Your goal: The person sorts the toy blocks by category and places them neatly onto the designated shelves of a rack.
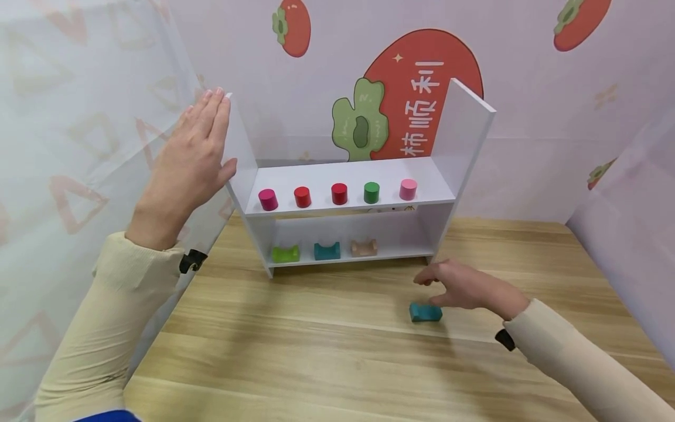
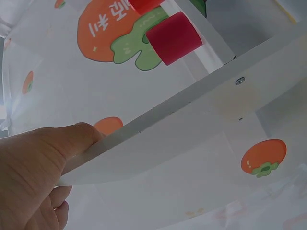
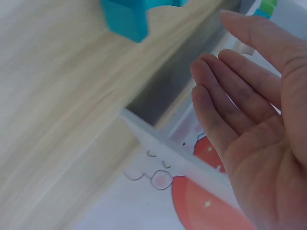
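A white two-tier shelf (image 1: pixel 348 206) stands on the wooden table. My left hand (image 1: pixel 196 149) holds its left side panel (image 2: pixel 158 129), thumb on one face and fingers on the other. Near the table's middle right, my right hand (image 1: pixel 464 284) hovers over a teal block (image 1: pixel 425 312) with a curved notch. Its fingers are loosely extended, and the palm holds nothing in the right wrist view. On the upper tier stand a magenta cylinder (image 1: pixel 268 200), two red cylinders (image 1: pixel 303 197), a green cylinder (image 1: pixel 371 192) and a pink cylinder (image 1: pixel 408 189).
Notched blocks in lime green (image 1: pixel 286 254), teal (image 1: pixel 327 252) and beige (image 1: pixel 364 248) sit on the lower tier. The shelf's right side panel (image 1: pixel 464 129) rises high. A printed cloth (image 1: pixel 527 170) hangs behind the wooden table (image 1: pixel 316 363) and along both sides.
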Demonstrator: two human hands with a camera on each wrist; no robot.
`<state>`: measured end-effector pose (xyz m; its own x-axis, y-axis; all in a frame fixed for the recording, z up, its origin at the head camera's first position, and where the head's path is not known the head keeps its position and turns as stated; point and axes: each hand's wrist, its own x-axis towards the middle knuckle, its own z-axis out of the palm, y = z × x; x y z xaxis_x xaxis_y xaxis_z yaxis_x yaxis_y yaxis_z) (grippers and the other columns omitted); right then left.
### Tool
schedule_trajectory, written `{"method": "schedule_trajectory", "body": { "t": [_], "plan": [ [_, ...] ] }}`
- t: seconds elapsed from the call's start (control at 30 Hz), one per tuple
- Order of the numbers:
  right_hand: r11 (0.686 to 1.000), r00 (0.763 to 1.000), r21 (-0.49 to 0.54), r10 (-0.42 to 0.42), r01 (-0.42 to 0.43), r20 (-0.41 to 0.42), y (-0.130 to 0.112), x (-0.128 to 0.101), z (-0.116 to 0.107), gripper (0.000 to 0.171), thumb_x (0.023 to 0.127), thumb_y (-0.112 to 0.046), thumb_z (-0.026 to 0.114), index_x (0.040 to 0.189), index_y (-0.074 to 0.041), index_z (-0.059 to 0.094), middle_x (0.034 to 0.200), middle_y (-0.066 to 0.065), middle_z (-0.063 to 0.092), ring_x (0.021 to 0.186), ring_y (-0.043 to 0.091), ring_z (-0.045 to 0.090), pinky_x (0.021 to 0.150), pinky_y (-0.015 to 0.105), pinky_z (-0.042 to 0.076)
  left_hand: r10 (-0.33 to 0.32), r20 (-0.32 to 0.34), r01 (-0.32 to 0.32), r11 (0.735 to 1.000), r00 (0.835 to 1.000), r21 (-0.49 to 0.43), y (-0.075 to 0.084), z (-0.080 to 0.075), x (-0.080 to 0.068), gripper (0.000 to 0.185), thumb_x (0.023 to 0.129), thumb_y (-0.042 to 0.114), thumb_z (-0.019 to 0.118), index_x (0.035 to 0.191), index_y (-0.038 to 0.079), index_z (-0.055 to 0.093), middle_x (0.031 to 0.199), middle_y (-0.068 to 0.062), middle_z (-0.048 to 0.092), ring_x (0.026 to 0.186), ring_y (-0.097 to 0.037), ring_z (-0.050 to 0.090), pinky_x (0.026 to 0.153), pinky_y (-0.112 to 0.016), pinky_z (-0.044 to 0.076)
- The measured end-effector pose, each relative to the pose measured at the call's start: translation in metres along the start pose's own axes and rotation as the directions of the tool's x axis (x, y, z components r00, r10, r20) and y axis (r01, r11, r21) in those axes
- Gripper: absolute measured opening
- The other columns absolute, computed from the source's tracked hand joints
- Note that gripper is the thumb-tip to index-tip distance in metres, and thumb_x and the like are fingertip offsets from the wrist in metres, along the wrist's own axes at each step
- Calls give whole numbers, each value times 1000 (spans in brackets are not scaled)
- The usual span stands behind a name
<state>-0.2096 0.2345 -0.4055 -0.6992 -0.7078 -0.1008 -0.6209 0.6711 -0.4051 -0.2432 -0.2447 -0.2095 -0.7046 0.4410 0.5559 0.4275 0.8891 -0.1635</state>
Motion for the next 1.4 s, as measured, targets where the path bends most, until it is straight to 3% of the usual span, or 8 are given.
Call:
{"method": "schedule_trajectory", "body": {
  "t": [0.3, 0.83, 1.1, 1.4],
  "plan": [
    [1000, 1000, 31, 0, -1, 23, 13, -16, 23, 42, 86, -16, 87, 124, -2, 74, 120, 9, 78, 108, 26, 75, 91, 43, 64, -1, -7, 1, 1000, 1000, 1, -1, 0, -1, 91, 93, 5, 71, 165, -7, 18, 175, -25, 22, 164, -39, 20, 133, -55, 20],
    [998, 994, 0, -68, 69, -87, 26, -16, 55, 34, 80, -5, 88, 112, -5, 78, 110, 5, 80, 101, 16, 76, 85, 33, 65, 1, -2, -1, 1000, 1000, 6, -1, 1, 0, 92, 93, 6, 72, 166, -6, 16, 175, -24, 21, 164, -39, 20, 133, -55, 19],
    [999, 993, 35, -38, 42, -114, 22, -19, 57, 33, 81, -4, 87, 113, -6, 78, 112, 6, 80, 100, 15, 76, 82, 31, 65, 0, -1, 0, 1000, 1000, 14, -1, 1, 0, 92, 93, 7, 72, 166, -6, 17, 175, -24, 21, 165, -39, 19, 133, -55, 19],
    [997, 985, 38, -53, 60, -162, 20, -17, 42, 32, 81, 0, 85, 112, -4, 78, 111, 7, 80, 99, 18, 76, 83, 36, 65, 4, -6, -4, 1000, 1000, 9, -1, 1, -1, 92, 93, 6, 72, 165, -7, 18, 174, -24, 22, 164, -39, 21, 133, -55, 20]
  ]
}}
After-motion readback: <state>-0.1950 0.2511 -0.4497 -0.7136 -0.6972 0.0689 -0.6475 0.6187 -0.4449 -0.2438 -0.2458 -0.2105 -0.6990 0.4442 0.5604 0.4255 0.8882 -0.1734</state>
